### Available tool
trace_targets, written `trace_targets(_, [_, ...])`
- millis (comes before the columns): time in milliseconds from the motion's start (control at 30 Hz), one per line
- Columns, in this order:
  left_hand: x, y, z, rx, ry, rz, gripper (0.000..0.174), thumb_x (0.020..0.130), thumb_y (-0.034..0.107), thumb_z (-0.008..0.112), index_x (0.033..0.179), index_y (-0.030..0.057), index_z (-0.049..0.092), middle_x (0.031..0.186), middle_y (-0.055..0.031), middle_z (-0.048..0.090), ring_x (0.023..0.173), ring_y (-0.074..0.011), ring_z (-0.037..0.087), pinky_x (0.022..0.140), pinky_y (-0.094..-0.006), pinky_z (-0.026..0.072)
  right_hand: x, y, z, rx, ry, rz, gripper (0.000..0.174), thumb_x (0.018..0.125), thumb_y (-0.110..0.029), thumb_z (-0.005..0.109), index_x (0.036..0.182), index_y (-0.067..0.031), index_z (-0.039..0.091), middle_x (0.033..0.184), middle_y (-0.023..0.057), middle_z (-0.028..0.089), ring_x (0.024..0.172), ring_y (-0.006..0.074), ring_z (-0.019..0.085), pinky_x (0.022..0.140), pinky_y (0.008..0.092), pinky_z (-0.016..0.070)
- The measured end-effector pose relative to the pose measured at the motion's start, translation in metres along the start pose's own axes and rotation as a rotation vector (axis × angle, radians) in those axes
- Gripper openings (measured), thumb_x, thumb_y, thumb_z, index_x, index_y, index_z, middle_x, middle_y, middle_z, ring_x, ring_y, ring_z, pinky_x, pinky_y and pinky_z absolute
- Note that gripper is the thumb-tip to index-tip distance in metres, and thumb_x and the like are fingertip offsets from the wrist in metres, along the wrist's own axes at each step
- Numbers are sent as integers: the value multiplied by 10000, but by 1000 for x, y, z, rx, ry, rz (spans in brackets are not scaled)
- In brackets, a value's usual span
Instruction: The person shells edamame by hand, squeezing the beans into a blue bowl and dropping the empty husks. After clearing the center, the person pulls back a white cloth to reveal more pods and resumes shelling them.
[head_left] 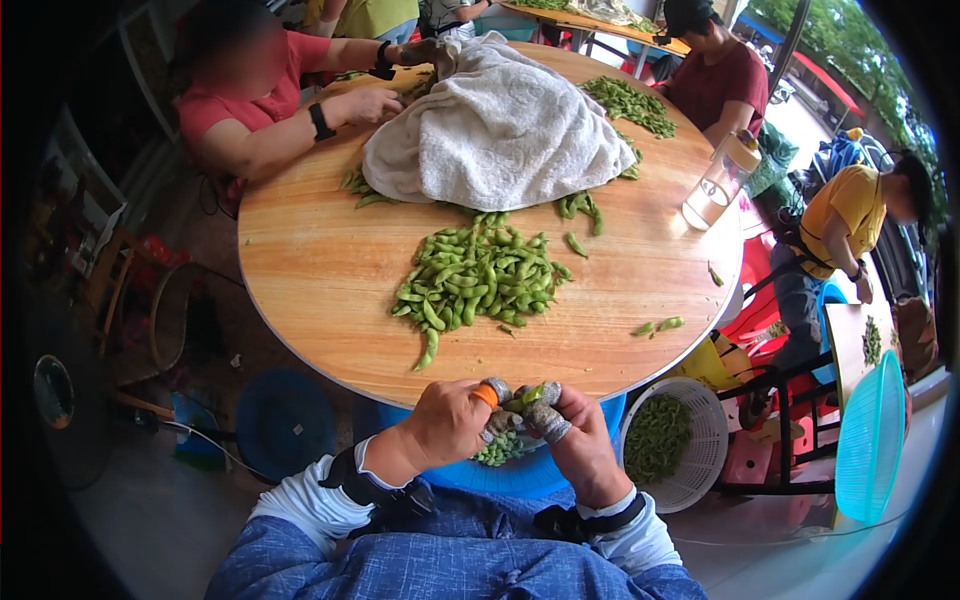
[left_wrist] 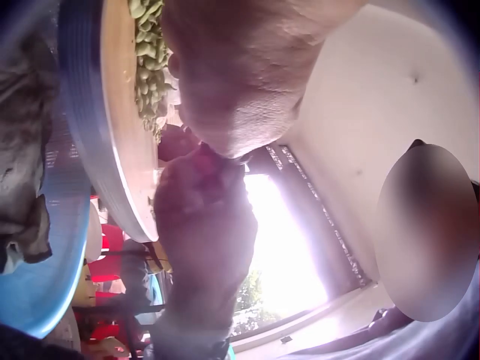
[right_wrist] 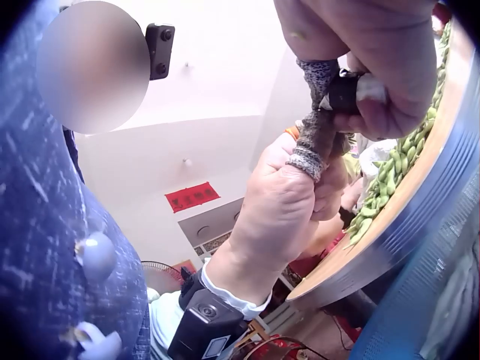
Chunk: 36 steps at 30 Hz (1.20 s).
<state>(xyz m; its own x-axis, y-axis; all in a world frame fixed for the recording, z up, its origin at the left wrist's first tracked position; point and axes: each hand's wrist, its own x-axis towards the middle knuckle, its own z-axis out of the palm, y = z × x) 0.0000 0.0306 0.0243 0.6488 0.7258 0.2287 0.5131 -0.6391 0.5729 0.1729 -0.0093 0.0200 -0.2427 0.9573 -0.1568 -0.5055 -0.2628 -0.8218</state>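
Note:
In the head view my left hand and right hand meet just over the table's near edge. Between their fingertips they pinch a green soybean pod. Knitted grey covers wrap several fingertips, and an orange band circles one left finger. Below the hands, a blue basin holds shelled green beans. A pile of soybean pods lies in front of me on the round wooden table. In the right wrist view the fingers hide most of the pod.
A white towel covers a heap at the table's middle. Loose pods and a bottle are at right. A white basket of pods stands beside the basin. Other people sit around the table.

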Motion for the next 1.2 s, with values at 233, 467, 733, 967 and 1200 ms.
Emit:
trace_targets(233, [-7, -5, 22, -415, 211, 80, 273, 659, 58, 563, 924, 15, 516, 755, -144, 572, 683, -308, 568, 596, -321, 449, 1, 10, 1, -36, -81, -154, 232, 800, -69, 558, 1012, 22, 528, 934, 45, 583, 841, 108, 545, 755, 235, 432])
trace_targets(467, [-9, 5, 21, -913, 153, -295, 124, 840, 125, 458, 903, 36, 516, 723, -17, 546, 655, -110, 521, 572, -232, 404, 3, 7, 4, -263, -62, -248, 210, 782, -37, 560, 981, 24, 534, 910, 45, 585, 841, 128, 545, 727, 239, 427])
trace_targets(733, [-3, 4, 15, -1463, 107, -720, 126, 865, 156, 397, 827, 96, 502, 664, 31, 478, 512, -53, 405, 428, -180, 296, 7, 6, 5, -943, -85, -560, 176, 752, -25, 578, 924, 0, 553, 800, 63, 581, 745, 133, 549, 660, 239, 428])
trace_targets(967, [-10, -2, 8, -1338, -85, -557, 122, 856, 121, 388, 853, 68, 498, 653, 2, 485, 487, -57, 402, 421, -171, 275, 5, 6, 5, -320, -45, -152, 157, 784, -39, 555, 930, 20, 552, 860, 37, 588, 777, 102, 538, 679, 236, 434])
trace_targets(1200, [-15, -1, 19, -1599, -7, -700, 133, 812, 80, 408, 894, 63, 512, 714, -3, 507, 538, -57, 427, 454, -176, 308, 6, 5, 13, -1071, -87, -594, 208, 627, 40, 615, 822, 12, 548, 690, 122, 518, 615, 270, 522, 565, 308, 416])
